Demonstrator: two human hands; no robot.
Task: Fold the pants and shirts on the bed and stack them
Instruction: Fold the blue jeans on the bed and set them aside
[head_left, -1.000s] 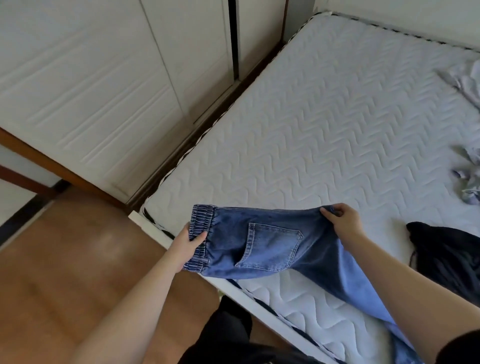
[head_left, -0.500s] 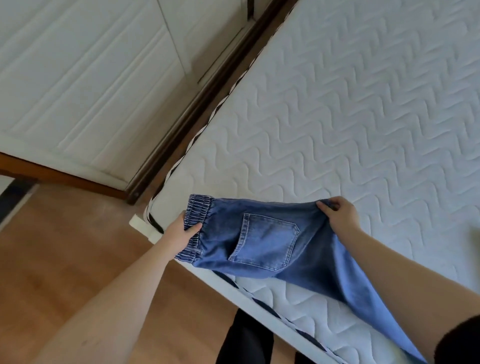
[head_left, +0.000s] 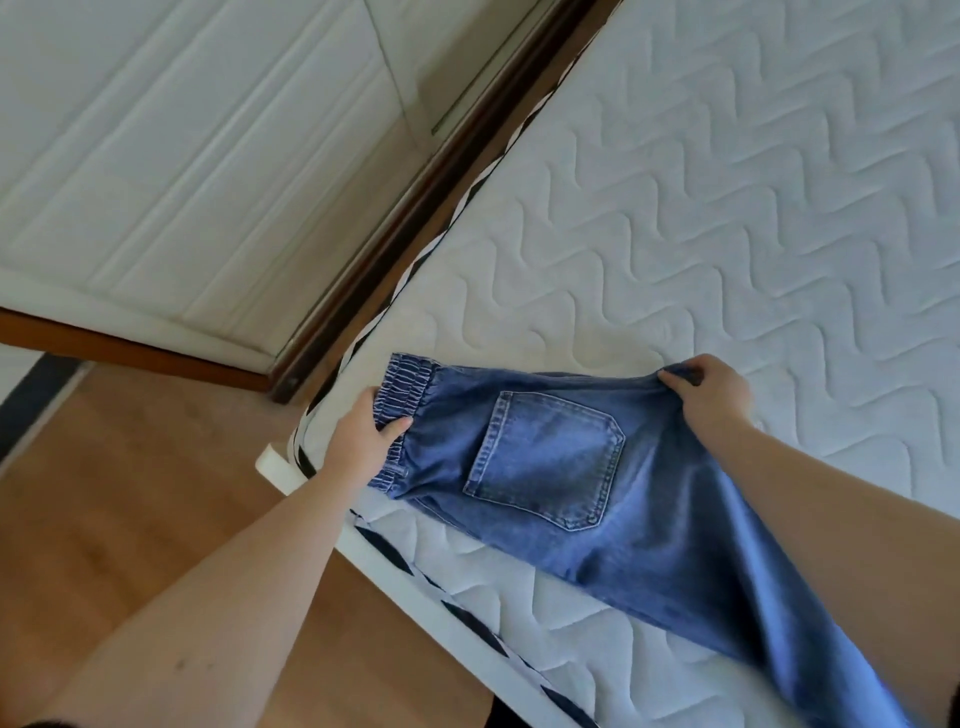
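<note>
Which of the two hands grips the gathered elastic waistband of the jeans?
The left hand: its grip pinches the ruched waistband of the blue denim jeans, near the mattress corner. The right hand pinches plain denim at the far edge.

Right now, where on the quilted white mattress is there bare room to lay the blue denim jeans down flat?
The quilted white mattress lies bare beyond the blue denim jeans, from the striped edge by the wardrobe across to the right. A thin bare strip runs along the near edge. The near corner is crowded: left hand grips the waistband, right hand pinches the seat.
</note>
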